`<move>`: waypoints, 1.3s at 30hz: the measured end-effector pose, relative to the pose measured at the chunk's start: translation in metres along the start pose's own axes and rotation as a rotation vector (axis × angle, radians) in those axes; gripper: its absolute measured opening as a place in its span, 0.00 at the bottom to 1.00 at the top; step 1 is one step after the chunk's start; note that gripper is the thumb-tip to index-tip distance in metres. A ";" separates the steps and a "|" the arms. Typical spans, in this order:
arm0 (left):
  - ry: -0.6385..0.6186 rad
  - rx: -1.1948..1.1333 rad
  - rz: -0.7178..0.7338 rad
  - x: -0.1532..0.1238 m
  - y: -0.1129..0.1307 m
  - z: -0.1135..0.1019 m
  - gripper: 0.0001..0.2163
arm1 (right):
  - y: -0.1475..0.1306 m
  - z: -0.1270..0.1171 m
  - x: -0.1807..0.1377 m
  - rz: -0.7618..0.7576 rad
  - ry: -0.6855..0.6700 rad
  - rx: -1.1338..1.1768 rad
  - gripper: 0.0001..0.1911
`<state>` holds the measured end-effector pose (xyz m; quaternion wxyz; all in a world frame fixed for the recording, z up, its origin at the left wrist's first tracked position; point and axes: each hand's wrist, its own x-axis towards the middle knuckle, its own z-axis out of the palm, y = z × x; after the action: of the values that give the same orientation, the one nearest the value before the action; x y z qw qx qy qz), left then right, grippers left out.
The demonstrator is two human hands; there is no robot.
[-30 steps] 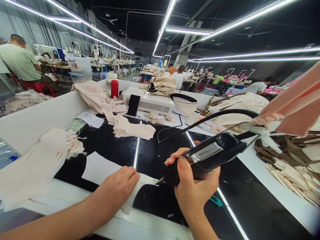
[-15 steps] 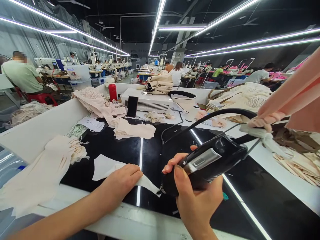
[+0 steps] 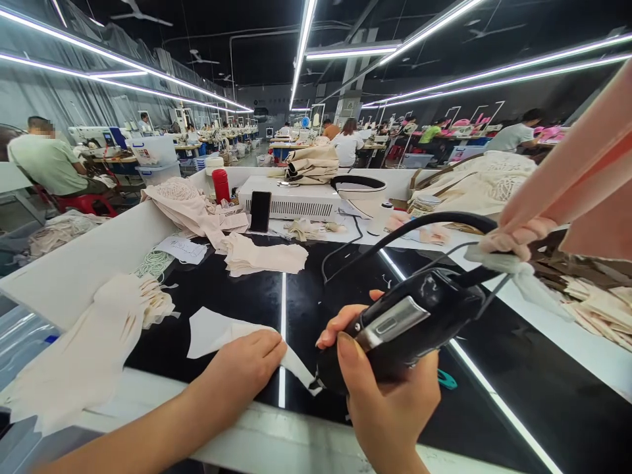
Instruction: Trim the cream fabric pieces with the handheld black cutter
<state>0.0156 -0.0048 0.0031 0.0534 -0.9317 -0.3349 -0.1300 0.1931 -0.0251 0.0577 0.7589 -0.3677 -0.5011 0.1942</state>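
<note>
My right hand (image 3: 390, 395) is wrapped round a black corded hand-held power tool (image 3: 409, 322) with a silver lever on its side. The tool's small metal tip meets the narrow right end of a pale fabric piece (image 3: 217, 331). My left hand (image 3: 254, 362) bears down on the middle of this fabric with its fingers closed together and curled over it; the fingertips are hidden. A knotted pink fabric strip (image 3: 543, 191) runs from the tool's cord end up out of view at the right. Fabric and tool tip are on the glossy black tabletop (image 3: 301, 296).
Stacked cream pieces (image 3: 264, 255) lie ahead, with a fabric bundle (image 3: 93, 342) at the left edge. A phone (image 3: 260, 210) leans against a vented white box (image 3: 291, 197). A teal clip (image 3: 447, 379) sits right of the tool. Cloth piles (image 3: 474, 187) line the right side.
The view has shifted slightly. The right hand and tool sit a little lower relative to the table, with the tip still at the fabric's end. The left hand stays on the fabric.
</note>
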 end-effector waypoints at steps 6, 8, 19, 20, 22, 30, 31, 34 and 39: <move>0.036 0.078 0.023 -0.006 0.011 0.010 0.20 | 0.001 -0.001 -0.002 0.029 0.001 0.011 0.15; 0.011 0.057 0.015 -0.007 0.014 0.010 0.27 | 0.001 -0.001 -0.003 0.034 -0.003 0.023 0.17; -0.057 -0.037 0.013 -0.012 0.017 0.014 0.37 | 0.002 -0.001 0.005 0.069 0.007 0.099 0.21; -0.052 -0.041 0.011 -0.012 0.018 0.015 0.37 | 0.003 0.000 0.008 0.063 0.024 0.110 0.21; -0.039 -0.049 0.011 -0.013 0.019 0.016 0.37 | 0.006 0.003 0.015 0.051 0.054 0.130 0.21; -0.045 -0.096 0.010 -0.011 0.020 0.018 0.39 | 0.022 0.011 0.023 0.068 0.003 0.142 0.21; -0.044 -0.102 0.011 -0.011 0.019 0.017 0.39 | 0.022 0.012 0.022 0.067 -0.003 0.141 0.21; -0.045 -0.106 0.010 -0.011 0.019 0.017 0.38 | 0.022 0.014 0.021 0.065 -0.015 0.140 0.20; -0.041 -0.104 0.019 -0.011 0.020 0.016 0.38 | 0.023 0.015 0.019 0.051 -0.020 0.133 0.18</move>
<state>0.0234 -0.0237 -0.0157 -0.0007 -0.9387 -0.3201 -0.1278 0.1891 0.0078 0.0558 0.7713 -0.3272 -0.4853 0.2500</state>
